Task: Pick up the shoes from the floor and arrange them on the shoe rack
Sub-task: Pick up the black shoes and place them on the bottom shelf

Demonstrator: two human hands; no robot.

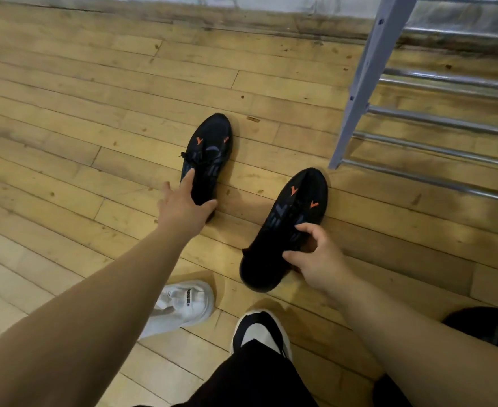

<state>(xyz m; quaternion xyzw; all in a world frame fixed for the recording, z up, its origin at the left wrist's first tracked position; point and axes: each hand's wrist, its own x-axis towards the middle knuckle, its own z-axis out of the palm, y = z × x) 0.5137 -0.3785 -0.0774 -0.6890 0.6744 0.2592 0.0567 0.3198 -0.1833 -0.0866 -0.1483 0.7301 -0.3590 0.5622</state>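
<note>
Two black sneakers with orange marks are in view over the wooden floor. The far black sneaker (pixel 209 148) lies flat, toe pointing away; my left hand (pixel 184 202) wraps its heel end, fingers on both sides. The near black sneaker (pixel 291 218) is gripped at its collar by my right hand (pixel 315 259), its toe pointing toward the shoe rack (pixel 368 83). The rack, with a grey side frame and chrome bars, stands at the upper right with bare shelves.
A white sneaker (pixel 183 304) lies on the floor under my left forearm. My own foot in a black-and-white shoe (pixel 259 330) is at the bottom centre. A dark rounded object (pixel 485 324) sits at the right edge. A wall runs along the top.
</note>
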